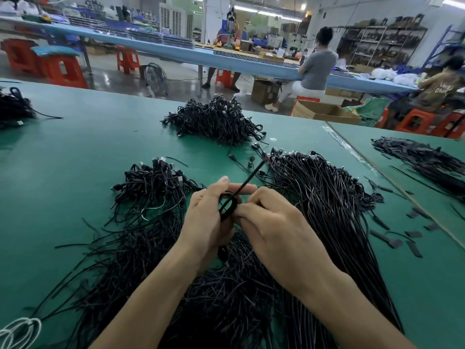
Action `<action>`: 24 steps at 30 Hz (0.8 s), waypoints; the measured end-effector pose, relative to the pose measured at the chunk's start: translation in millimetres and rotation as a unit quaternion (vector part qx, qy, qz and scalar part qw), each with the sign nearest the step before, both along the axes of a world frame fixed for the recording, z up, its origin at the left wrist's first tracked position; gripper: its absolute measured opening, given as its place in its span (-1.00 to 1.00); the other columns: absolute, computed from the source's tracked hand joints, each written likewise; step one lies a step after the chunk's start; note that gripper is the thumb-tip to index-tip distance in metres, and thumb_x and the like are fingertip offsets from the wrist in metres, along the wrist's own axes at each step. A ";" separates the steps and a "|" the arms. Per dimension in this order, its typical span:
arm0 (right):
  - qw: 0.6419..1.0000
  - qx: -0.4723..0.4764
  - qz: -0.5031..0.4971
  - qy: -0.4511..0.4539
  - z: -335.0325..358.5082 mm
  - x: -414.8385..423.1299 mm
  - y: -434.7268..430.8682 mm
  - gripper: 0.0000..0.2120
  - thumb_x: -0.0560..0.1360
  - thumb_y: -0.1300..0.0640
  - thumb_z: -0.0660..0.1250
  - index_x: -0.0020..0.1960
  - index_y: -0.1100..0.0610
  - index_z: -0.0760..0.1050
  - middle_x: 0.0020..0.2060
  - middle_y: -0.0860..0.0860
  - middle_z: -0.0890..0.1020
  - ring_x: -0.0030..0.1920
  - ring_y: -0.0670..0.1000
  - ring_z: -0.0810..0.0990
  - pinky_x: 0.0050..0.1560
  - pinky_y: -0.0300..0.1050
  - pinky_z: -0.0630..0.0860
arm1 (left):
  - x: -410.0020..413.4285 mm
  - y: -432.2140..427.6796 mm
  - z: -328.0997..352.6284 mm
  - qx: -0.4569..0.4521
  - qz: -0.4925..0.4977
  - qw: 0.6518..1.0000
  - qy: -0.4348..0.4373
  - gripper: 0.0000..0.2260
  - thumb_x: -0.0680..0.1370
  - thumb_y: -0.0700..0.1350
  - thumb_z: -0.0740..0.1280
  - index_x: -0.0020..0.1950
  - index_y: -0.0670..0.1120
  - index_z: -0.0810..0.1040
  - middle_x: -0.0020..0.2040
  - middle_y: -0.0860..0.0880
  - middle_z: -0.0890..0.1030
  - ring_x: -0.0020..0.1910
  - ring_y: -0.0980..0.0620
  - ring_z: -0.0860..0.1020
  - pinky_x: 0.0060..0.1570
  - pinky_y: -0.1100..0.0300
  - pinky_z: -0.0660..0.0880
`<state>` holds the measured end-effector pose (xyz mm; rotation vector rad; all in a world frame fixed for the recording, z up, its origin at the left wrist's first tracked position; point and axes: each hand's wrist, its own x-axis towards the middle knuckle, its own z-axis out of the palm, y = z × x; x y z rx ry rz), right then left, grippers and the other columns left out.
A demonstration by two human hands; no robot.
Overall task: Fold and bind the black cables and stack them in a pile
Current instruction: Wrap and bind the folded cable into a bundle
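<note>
Near the front edge of the tabletop (75,152), over a heap of loose cables (322,197), the left hand (206,217) curls round a small folded cable (227,206). The right hand (274,222) pinches it where what looks like a thin black tie (247,181) sticks up. If the left hand loosens, the loop could spring open. The tie could slip into the heap and get lost. A pile of done cables (214,119) sits toward the far edge.
</note>
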<state>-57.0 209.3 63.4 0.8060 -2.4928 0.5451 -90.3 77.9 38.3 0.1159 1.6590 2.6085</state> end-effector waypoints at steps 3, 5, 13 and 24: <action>0.997 0.058 0.002 0.057 0.3 3.6 0.9 -0.94 0.51 0.29 0.41 -0.03 0.20 0.63 -0.08 0.03 0.58 0.12 0.07 0.61 -0.03 0.05 0.63 | 1.1 1.5 0.6 -0.025 0.012 1.000 -0.011 -0.47 0.69 0.09 0.13 -0.33 -0.06 0.69 -0.56 0.03 0.36 -0.64 0.11 0.20 -0.60 0.33 0.10; 0.986 0.109 0.016 0.122 1.0 5.7 2.6 -0.94 0.53 0.28 0.37 -0.09 0.18 0.62 -0.16 0.03 0.57 -0.07 0.06 0.59 -0.12 0.00 0.58 | 4.4 2.0 -1.0 -0.036 -0.011 0.999 0.015 -0.46 0.68 0.13 0.12 -0.35 -0.11 0.61 -0.50 -0.03 0.35 -0.55 0.04 0.20 -0.53 0.20 0.11; 0.961 0.190 0.103 0.171 18.8 -0.7 13.8 -0.91 0.50 0.26 0.39 -0.12 0.11 0.62 -0.05 0.00 0.63 0.03 0.05 0.58 0.04 -0.02 0.49 | 3.3 -3.0 -11.0 -0.121 -0.182 0.976 -0.027 -0.61 0.69 -0.03 0.16 -0.28 -0.12 0.53 -0.49 0.01 0.24 -0.57 0.11 0.09 -0.56 0.37 0.07; 0.992 -0.039 -0.010 -0.122 3.8 -10.4 29.8 -0.95 0.53 0.07 0.41 -0.10 0.00 0.62 -0.19 -0.18 0.60 -0.12 -0.15 0.56 0.00 -0.03 0.51 | -2.7 -7.0 -13.7 -0.133 -0.319 0.934 -0.089 -0.61 0.51 0.34 0.17 -0.35 0.09 0.40 -0.38 0.10 0.23 -0.51 0.15 0.11 -0.59 0.35 0.07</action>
